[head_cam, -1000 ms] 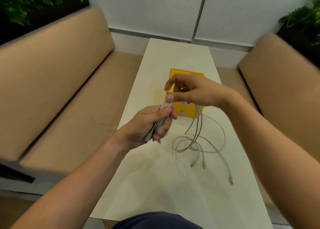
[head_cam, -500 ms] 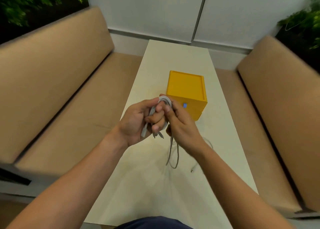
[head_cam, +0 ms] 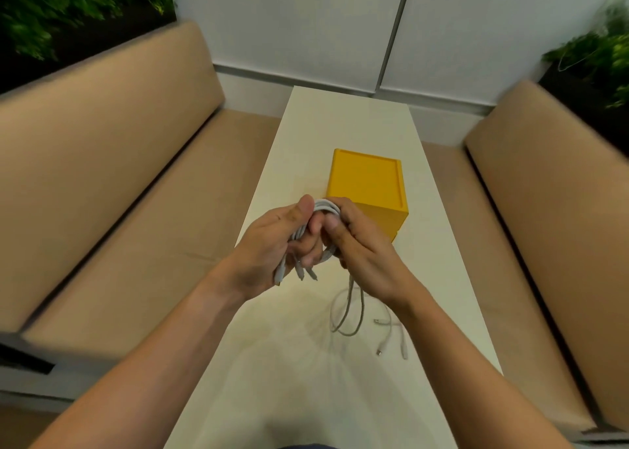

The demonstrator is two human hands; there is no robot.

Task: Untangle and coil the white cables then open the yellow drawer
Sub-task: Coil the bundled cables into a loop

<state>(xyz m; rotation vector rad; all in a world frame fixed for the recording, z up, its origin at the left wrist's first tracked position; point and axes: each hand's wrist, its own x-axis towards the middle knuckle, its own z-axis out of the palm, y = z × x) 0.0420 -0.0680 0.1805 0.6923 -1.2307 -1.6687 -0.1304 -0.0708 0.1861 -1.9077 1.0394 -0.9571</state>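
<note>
Over the near half of the table (head_cam: 343,118), the white cables (head_cam: 327,207) are sitting as a bundled coil between both hands. The left hand (head_cam: 269,244) is curling its fingers and thumb round the coil, with plug ends poking out below it. The right hand (head_cam: 366,254) is pinching the same loops from the other side, and loose strands are trailing down onto the tabletop. Just behind the hands, the yellow drawer (head_cam: 369,183) is standing on the table. Tan benches (head_cam: 119,183) are flanking it.

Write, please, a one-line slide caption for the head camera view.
The left hand and right hand grip partly coiled white cables above the white table, loose ends trailing, yellow drawer box behind.
</note>
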